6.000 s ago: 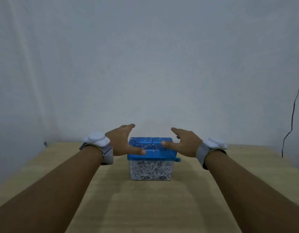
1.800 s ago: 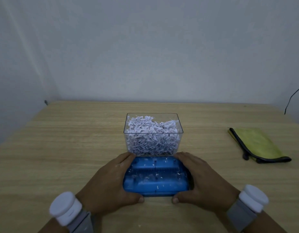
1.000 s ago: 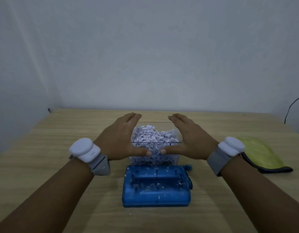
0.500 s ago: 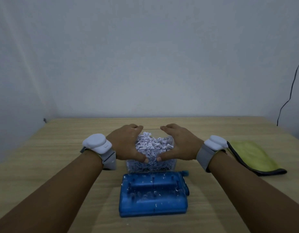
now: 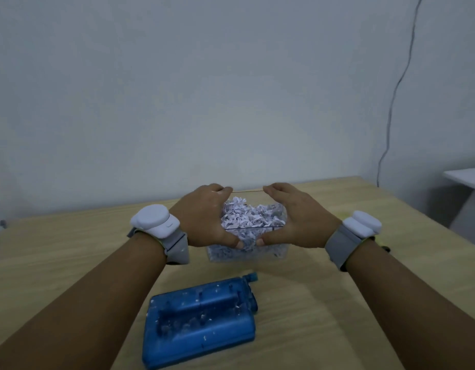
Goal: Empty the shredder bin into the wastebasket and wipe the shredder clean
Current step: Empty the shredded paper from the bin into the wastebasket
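The clear shredder bin [image 5: 253, 252], full of white paper shreds [image 5: 249, 217], is gripped from both sides above the wooden table [image 5: 57, 249]. My left hand [image 5: 204, 217] clasps its left wall and my right hand [image 5: 297, 217] its right wall, thumbs on the near face. The blue shredder top [image 5: 201, 319] lies flat on the table in front of the bin, speckled with paper bits, its small crank knob [image 5: 251, 277] at the upper right. No wastebasket is in sight.
A pale wall rises behind the table. A dark cable [image 5: 396, 89] hangs down the wall at the right. A white surface edge [image 5: 465, 177] shows at the far right. A sliver of yellow-green cloth [image 5: 377, 240] peeks from behind my right wrist.
Both hands have closed tighter on the bin and it looks slightly raised and nearer. The view has swung, so the blue top now sits lower and angled, and the cloth is mostly hidden.
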The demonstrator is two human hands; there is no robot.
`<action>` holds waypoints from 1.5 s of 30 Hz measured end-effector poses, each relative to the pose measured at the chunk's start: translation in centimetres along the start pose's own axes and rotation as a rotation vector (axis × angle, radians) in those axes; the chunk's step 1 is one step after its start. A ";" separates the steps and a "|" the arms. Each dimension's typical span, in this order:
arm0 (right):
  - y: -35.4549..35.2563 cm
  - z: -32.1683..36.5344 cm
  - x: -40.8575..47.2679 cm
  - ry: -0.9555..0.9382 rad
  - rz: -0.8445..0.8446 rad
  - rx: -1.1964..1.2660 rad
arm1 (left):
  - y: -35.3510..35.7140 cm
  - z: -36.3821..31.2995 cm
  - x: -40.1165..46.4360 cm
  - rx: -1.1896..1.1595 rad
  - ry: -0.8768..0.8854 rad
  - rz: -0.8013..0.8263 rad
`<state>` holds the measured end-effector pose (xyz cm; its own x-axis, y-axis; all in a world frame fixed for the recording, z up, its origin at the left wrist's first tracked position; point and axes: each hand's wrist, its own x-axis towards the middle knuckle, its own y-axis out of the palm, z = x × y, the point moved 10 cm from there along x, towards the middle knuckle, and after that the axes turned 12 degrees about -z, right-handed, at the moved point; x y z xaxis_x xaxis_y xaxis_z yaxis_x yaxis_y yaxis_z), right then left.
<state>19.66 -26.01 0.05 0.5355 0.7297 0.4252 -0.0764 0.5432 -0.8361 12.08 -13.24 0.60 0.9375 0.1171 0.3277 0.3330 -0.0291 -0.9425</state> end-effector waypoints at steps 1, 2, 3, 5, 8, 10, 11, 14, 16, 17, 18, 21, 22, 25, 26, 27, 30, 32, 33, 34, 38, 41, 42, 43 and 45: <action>-1.0 -0.6 -0.6 0.012 -0.020 -0.005 | 0.0 -1.0 0.5 -0.005 0.020 -0.007; -1.9 -1.1 -1.1 0.021 -0.035 -0.011 | -0.1 -2.0 1.0 -0.012 0.037 -0.012; -2.8 -1.8 -1.8 0.033 -0.053 -0.019 | -0.1 -3.0 1.5 -0.020 0.058 -0.011; -4.6 -3.3 -3.4 0.066 -0.082 -0.040 | 0.2 -5.6 2.4 -0.033 0.103 -0.010; -6.6 -5.0 -5.7 0.114 -0.110 -0.069 | 0.6 -8.7 3.3 -0.058 0.157 -0.013; -8.1 -6.4 -7.7 0.152 -0.145 -0.081 | 1.0 -11.4 3.7 -0.075 0.204 -0.008; -8.7 -6.9 -8.6 0.161 -0.163 -0.083 | 1.1 -12.4 3.8 -0.085 0.221 -0.004; -10.5 -7.9 -11.1 0.191 -0.216 -0.100 | 1.3 -15.2 4.1 -0.114 0.268 0.002; -11.9 -8.9 -13.4 0.226 -0.256 -0.111 | 1.7 -17.8 4.3 -0.132 0.314 0.007; -12.5 -9.2 -14.4 0.237 -0.274 -0.113 | 1.7 -19.0 4.3 -0.142 0.332 0.006; -13.1 -9.6 -15.5 0.248 -0.299 -0.114 | 1.8 -20.1 4.3 -0.153 0.354 0.009; -15.5 -10.8 -19.5 0.295 -0.378 -0.094 | 2.0 -24.5 4.0 -0.194 0.430 0.016; -16.2 -11.1 -20.7 0.309 -0.402 -0.078 | 2.0 -25.6 3.9 -0.213 0.446 0.016; -18.2 -12.1 -24.4 0.349 -0.496 -0.017 | 2.0 -29.4 3.5 -0.262 0.500 0.013; -19.0 -12.6 -26.2 0.364 -0.538 0.003 | 2.2 -31.1 3.3 -0.282 0.525 0.018; -19.6 -12.8 -27.5 0.368 -0.577 0.021 | 2.2 -32.2 3.2 -0.299 0.540 0.015; -20.7 -13.7 -31.3 0.412 -0.669 0.049 | 2.0 -35.6 2.5 -0.353 0.600 0.002; -21.5 -14.6 -34.4 0.449 -0.740 0.094 | 2.2 -38.4 1.8 -0.381 0.649 0.008; -21.7 -15.0 -35.7 0.459 -0.773 0.130 | 2.2 -39.4 1.6 -0.398 0.666 0.004; -21.8 -15.4 -37.0 0.472 -0.806 0.162 | 2.2 -40.4 1.3 -0.416 0.681 -0.002; -21.3 -17.1 -42.2 0.539 -0.899 0.330 | 2.7 -44.5 0.0 -0.486 0.752 0.003; -20.1 -18.1 -45.5 0.571 -0.942 0.436 | 3.8 -47.1 -1.1 -0.508 0.801 0.025; -19.8 -18.3 -46.6 0.576 -0.973 0.452 | 4.1 -47.7 -1.4 -0.515 0.813 0.025; -19.5 -18.5 -47.7 0.585 -1.007 0.454 | 4.4 -48.3 -1.8 -0.528 0.822 0.026; -18.4 -19.1 -50.2 0.624 -1.078 0.466 | 5.1 -49.1 -2.6 -0.564 0.827 0.026</action>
<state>10.23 -80.56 -12.58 0.7935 -0.3961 0.4620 0.4148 0.9076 0.0656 16.30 -62.46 -1.76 0.6495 -0.6112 0.4524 0.1092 -0.5138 -0.8509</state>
